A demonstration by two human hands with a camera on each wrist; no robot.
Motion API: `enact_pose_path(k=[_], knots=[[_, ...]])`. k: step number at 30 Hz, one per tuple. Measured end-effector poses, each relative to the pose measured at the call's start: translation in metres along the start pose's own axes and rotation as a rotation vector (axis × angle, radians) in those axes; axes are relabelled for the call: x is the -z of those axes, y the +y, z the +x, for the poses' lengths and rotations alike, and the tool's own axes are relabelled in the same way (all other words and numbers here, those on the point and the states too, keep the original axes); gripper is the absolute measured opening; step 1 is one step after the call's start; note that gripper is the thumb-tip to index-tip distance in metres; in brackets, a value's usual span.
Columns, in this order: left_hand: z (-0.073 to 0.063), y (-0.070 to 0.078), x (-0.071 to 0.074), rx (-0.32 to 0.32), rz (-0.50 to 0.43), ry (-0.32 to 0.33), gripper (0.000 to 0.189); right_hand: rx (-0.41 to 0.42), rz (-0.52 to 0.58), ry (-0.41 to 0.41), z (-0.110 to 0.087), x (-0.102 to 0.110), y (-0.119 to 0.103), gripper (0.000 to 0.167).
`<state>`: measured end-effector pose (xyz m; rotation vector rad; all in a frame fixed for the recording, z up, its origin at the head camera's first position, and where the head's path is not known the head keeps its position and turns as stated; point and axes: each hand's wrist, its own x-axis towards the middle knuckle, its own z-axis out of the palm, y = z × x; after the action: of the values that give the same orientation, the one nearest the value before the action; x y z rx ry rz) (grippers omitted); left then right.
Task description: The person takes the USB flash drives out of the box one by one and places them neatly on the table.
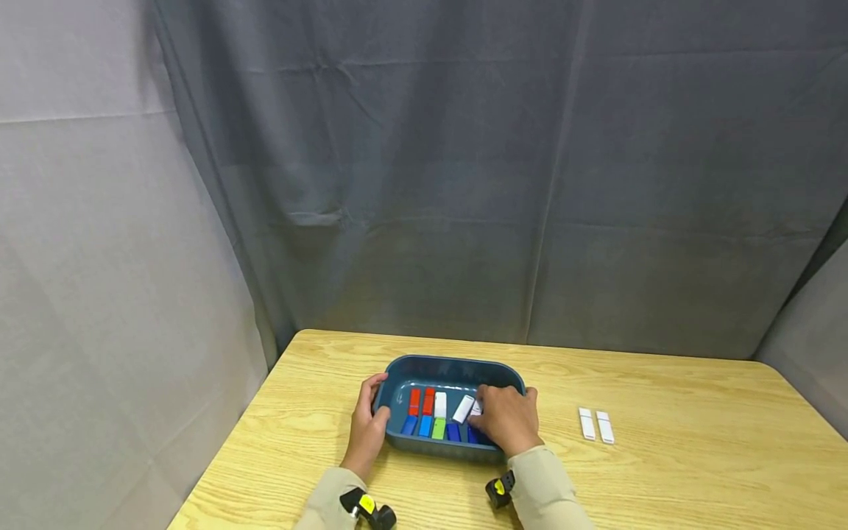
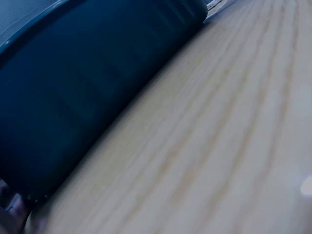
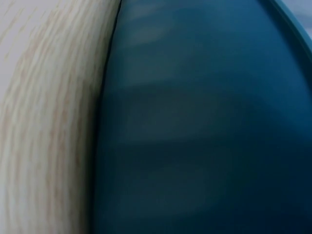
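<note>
A dark teal bin (image 1: 457,449) stands on the table, its side wall filling much of both wrist views. My left hand (image 1: 366,434) grips the bin's left end, thumb at the rim and fingers along the outer side. Over the bin's right end, my right hand (image 1: 510,418) reaches in and pinches a white USB flash drive (image 1: 476,408) with its fingertips. Left of it lies a tilted white flash drive (image 1: 463,409). Red (image 1: 428,402), blue (image 1: 425,426), green (image 1: 439,428) and other white flash drives (image 1: 440,405) lie in two rough rows. My right hand hides part of the contents.
Two white flash drives (image 1: 596,426) lie side by side on the wooden table (image 1: 695,442), right of the bin. Grey cloth (image 1: 424,184) hangs behind the table, with lighter cloth at the left and right sides.
</note>
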<state>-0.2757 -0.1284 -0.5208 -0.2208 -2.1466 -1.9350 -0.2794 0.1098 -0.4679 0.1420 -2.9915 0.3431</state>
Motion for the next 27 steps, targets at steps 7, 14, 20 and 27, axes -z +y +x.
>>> enact_pose_path(k=[7, 14, 20, 27], knots=[[-0.009, 0.029, 0.0, 0.002, 0.033, -0.01, 0.056, -0.008, -0.001, -0.022, 0.0, 0.002, -0.001, 0.04], [-0.001, 0.004, -0.001, 0.007, 0.004, -0.003, 0.057, -0.024, -0.003, -0.037, 0.001, 0.002, -0.001, 0.043], [0.001, -0.008, -0.002, 0.0, 0.01, 0.018, 0.058, -0.03, 0.005, -0.047, 0.001, 0.003, -0.002, 0.044], [0.001, -0.007, -0.002, 0.0, 0.02, 0.028, 0.058, -0.041, -0.013, -0.043, 0.001, 0.003, -0.002, 0.049]])
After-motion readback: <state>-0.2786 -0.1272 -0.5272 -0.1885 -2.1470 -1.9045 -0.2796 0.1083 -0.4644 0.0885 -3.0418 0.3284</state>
